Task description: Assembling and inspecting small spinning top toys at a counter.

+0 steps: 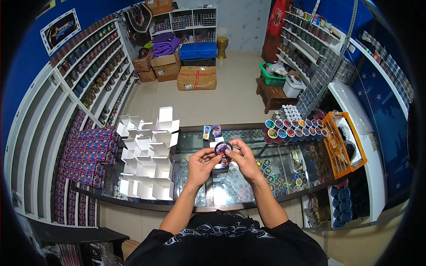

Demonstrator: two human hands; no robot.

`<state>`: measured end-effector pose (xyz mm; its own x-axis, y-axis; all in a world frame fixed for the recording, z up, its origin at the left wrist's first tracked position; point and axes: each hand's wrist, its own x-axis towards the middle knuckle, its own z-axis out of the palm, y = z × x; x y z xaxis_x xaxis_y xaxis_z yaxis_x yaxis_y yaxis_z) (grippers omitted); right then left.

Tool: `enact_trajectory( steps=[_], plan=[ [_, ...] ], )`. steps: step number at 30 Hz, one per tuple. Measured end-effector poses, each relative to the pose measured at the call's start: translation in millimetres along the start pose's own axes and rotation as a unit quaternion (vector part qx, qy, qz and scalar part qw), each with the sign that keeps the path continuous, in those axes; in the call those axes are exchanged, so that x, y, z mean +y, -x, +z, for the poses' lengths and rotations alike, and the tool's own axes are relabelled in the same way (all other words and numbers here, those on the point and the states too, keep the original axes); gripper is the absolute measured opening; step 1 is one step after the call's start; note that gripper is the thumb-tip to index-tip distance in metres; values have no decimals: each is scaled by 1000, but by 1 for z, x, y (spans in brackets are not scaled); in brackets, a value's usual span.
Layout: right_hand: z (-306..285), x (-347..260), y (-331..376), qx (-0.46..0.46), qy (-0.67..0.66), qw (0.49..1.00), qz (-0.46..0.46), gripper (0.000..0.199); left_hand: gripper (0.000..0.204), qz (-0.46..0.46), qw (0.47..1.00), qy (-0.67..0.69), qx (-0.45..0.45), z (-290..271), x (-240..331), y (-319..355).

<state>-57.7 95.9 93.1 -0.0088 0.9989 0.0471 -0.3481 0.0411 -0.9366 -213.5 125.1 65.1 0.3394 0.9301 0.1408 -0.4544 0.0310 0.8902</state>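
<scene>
Above the glass counter [191,195], both hands hold up a small round black-rimmed jar [220,147] with a dark purple and pink label on its face. My left hand [202,166] grips its left side, the thumb near the lower edge. On the other side my right hand [245,160] has its thumb pressed on the label and its fingers curled around the rim. How deep the jar is cannot be seen. Just beyond the hands lie small printed packets [212,131], and a small box [220,167] stands partly hidden beneath them.
Several open white boxes [151,164] stand on the counter's left, beside stacked purple patterned boxes [88,153]. Rows of lidded jars [293,131] and an orange basket [339,148] occupy its right end. A taped carton [197,78] sits on the floor beyond. Stocked shelves [95,66] line the walls.
</scene>
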Motion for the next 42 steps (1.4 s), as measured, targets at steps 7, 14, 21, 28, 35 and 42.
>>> enact_trajectory(
  steps=[7, 14, 21, 28, 35, 42],
  plan=[
    [-3, 5, 2, 18, 10, 1000, 7, 15, 23, 31, 998, -39, 32, -5, -1, -3],
    [-7, 2, 2, 6, -12, 1000, 2, 14, 19, 32, 996, -68, 41, -3, 5, -6],
    [-7, 2, 1, -8, -28, 1000, 4, 13, 20, 66, 992, -108, 20, -5, 11, -7],
    [-8, 2, -1, -12, -33, 999, 24, 13, 19, 51, 993, -103, 33, -2, 13, -7],
    [-1, 4, 2, 17, -40, 997, -56, 22, 15, 57, 996, -59, 45, 0, 11, -8],
    [-16, 5, -1, -62, -108, 992, -33, 24, 14, 56, 993, -98, 22, 0, 10, -10]
  ],
)
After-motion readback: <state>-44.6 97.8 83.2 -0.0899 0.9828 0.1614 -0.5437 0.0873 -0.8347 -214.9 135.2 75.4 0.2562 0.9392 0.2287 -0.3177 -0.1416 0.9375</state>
